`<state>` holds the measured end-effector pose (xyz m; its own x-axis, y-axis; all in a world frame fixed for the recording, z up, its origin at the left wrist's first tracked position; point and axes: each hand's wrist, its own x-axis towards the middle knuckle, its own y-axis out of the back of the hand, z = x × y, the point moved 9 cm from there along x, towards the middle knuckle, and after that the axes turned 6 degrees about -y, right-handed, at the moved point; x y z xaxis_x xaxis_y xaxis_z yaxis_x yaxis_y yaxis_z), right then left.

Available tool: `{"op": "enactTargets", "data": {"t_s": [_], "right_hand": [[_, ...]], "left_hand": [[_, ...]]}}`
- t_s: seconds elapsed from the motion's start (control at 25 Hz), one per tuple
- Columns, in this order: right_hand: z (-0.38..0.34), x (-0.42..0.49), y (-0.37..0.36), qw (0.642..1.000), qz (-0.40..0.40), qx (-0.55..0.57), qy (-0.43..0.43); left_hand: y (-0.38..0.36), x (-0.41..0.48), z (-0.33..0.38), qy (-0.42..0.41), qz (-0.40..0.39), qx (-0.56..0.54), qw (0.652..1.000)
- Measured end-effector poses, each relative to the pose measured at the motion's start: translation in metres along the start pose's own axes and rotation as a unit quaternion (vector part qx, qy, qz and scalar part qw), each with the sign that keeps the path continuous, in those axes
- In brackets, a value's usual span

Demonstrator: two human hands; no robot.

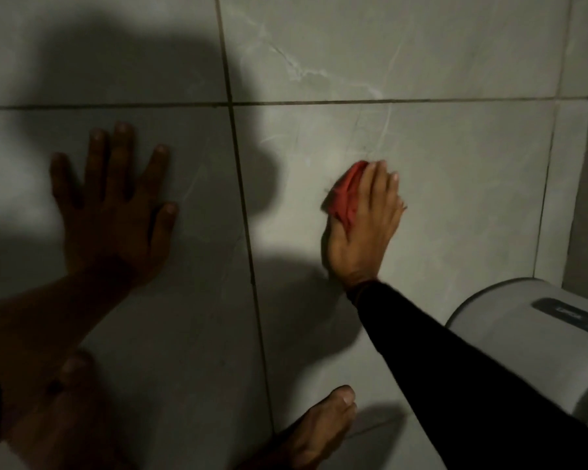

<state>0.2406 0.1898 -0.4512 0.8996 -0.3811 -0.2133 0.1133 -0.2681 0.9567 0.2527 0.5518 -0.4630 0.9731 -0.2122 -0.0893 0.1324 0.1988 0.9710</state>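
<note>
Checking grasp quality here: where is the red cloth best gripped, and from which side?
Likely the bunched middle of the red cloth, from its outer face, away from the tile: it lies wadded against the tile, and the right hand holds it that way.

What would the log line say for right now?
left hand: flat on tiles | right hand: holds red cloth against tiles | work: wiping tiles | nearby: grey appliance, bare foot

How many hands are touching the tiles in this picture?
2. The left hand lies flat on the shadowed left tile; the right hand holds a red cloth against the lit tile beside it.
</note>
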Motion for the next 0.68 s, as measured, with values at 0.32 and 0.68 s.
{"op": "enactTargets", "data": {"t_s": [0.32,0.68], "right_hand": [[0.016,0.066,0.028,0.994,0.032,0.020,-0.102],[-0.017,0.098,0.035,0.998,0.017,0.009,-0.066]], "left_hand": [[-0.004,-0.003,-0.002,0.009,-0.004,0.003,1.000],[-0.008,-0.004,-0.004,0.001,-0.004,0.012,1.000]]}}
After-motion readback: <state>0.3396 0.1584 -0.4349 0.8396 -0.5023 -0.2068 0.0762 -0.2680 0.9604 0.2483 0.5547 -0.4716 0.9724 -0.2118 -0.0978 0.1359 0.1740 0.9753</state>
